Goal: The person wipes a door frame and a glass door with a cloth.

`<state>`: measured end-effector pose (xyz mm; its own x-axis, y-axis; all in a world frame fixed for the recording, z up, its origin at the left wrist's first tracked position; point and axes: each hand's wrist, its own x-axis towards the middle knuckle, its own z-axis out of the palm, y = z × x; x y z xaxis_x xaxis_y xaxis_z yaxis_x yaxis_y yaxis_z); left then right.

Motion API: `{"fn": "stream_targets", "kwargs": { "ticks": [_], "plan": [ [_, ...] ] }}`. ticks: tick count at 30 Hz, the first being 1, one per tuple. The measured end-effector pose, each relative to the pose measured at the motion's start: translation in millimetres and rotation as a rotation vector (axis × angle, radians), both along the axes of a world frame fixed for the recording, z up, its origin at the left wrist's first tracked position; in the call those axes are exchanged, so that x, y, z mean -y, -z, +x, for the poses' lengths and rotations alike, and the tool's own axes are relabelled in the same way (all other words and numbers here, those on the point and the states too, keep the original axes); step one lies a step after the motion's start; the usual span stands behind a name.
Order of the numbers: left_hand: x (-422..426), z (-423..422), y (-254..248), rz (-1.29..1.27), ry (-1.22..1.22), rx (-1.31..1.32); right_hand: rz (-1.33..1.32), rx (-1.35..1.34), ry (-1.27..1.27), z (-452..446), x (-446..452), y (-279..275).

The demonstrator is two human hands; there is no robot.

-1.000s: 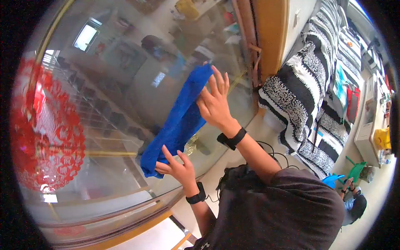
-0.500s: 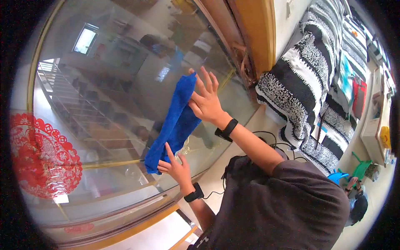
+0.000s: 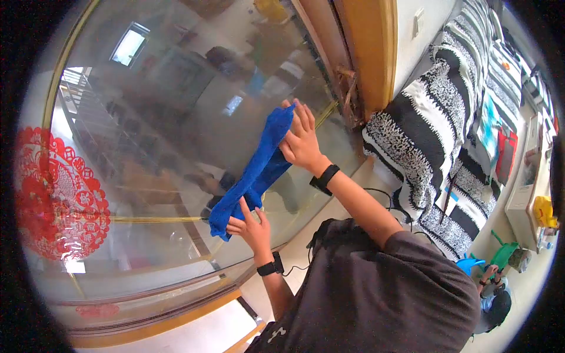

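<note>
A blue cloth (image 3: 250,179), folded into a long strip, lies against a large glass pane (image 3: 170,117). My right hand (image 3: 303,141) grips its upper end, thumb on the near side and fingers stretched past the edge onto the glass. At the lower end, my left hand (image 3: 252,229) has hold of the cloth, with one finger laid along it and some fingertips tucked behind the fabric. A black band circles each wrist. Red paper-cut decoration (image 3: 65,197) sits on the glass to the left of the cloth.
A wooden frame (image 3: 376,53) borders the glass on the right. Beyond it stands a sofa with a black-and-white striped cover (image 3: 412,135). Dark cables (image 3: 376,191) run near the floor. Another person (image 3: 497,303) is at the far right, beside a green stool (image 3: 503,253).
Both hands have shifted slightly right and down over the glass with the cloth between them. The camera view has also moved a little; the red decoration now appears higher.
</note>
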<state>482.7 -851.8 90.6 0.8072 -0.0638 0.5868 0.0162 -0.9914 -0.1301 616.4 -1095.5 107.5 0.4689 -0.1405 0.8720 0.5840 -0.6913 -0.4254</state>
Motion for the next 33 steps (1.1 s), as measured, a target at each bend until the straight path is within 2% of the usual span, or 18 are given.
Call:
{"fn": "stream_targets", "kwargs": {
  "ticks": [5,7,11,13,15,17,18,20,22,24,26,27,29,31,33],
  "plan": [
    [-12.0,3.9,14.8,-0.004,-0.074,-0.112,-0.001,0.029,0.07,7.8,-10.1,23.6],
    [-11.0,4.2,12.2,-0.079,-0.029,-0.214,0.026,0.061,0.071,9.2,-12.5,33.7],
    [-0.9,-2.7,-10.3,-0.064,0.046,-0.219,0.03,0.082,0.091,14.6,-15.6,43.4],
    [-1.9,-5.9,-42.3,-0.044,0.107,-0.125,0.04,-0.059,0.103,1.4,-7.3,7.7],
    [-9.4,-2.1,-73.3,-0.197,0.233,-0.087,0.046,-0.044,0.123,8.3,-0.4,-24.7],
    [-1.5,1.0,-101.8,-0.231,0.135,-0.065,0.234,-0.128,0.112,4.8,-2.1,-64.7],
    [13.0,5.0,-128.1,-0.198,0.099,-0.042,0.348,-0.079,0.062,8.7,-5.9,-79.0],
    [33.6,21.5,-157.3,-0.164,0.066,-0.007,0.326,0.036,0.042,10.3,0.6,-124.5],
    [42.9,37.9,-176.2,-0.3,0.245,0.329,0.215,0.149,0.103,16.8,16.0,-173.5],
    [57.7,46.4,-197.3,-0.239,0.195,0.311,0.209,0.19,0.13,26.7,26.9,-217.1],
    [71.5,57.7,-198.8,-0.129,0.143,0.309,0.193,0.235,0.161,38.8,37.2,-243.8],
    [76.5,62.3,-189.9,-0.132,0.142,0.308,0.115,0.232,0.262,44.0,42.3,-250.8],
    [84.9,75.0,-175.0,0.0,0.133,0.223,0.045,0.228,0.378,46.5,50.8,-251.3],
    [91.9,84.0,-173.8,0.063,0.187,0.299,0.065,0.152,0.473,45.0,60.5,-245.6],
    [99.3,85.7,-172.2,0.071,0.18,0.353,0.067,0.216,0.487,41.7,73.0,-237.7]
  ]
}}
